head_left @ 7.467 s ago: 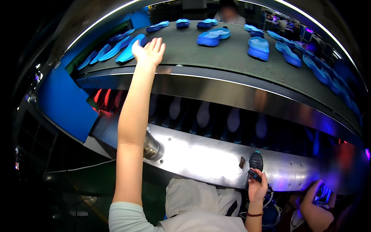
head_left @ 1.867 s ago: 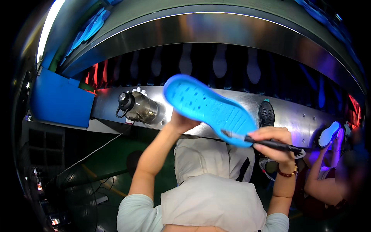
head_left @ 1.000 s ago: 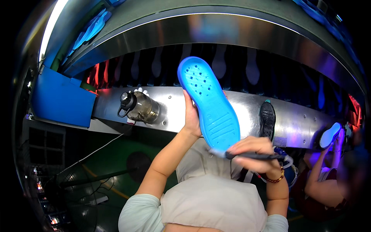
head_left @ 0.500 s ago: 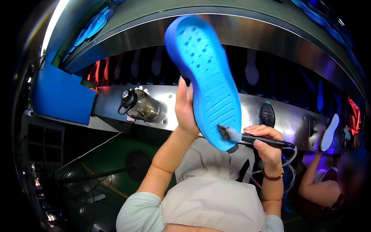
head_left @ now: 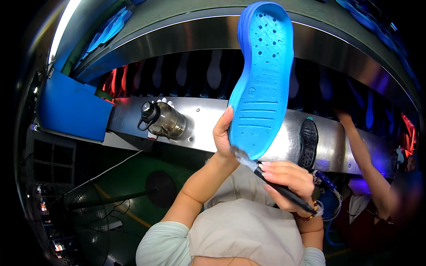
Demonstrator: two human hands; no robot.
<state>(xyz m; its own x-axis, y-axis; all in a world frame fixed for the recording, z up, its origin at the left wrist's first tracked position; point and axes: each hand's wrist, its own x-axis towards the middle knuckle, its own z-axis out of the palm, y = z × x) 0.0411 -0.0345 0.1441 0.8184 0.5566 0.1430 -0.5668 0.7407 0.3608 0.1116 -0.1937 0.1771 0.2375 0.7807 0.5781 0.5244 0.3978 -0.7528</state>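
My left hand grips the heel end of a bright blue shoe sole, holding it upright with its patterned underside facing me. My right hand is shut on a thin black brush; the bristle tip touches the sole's lower heel edge. Both hands are in front of my chest, just ahead of a steel conveyor rail.
A dark water bottle lies on the steel rail, and a black sole rests to the right. A blue bin hangs at left. Blue soles ride the upper belt. Another person's arm reaches up at right.
The sole was lifted from lying tilted to standing upright and higher. My right hand's brush moved from the sole's side down to its heel edge.
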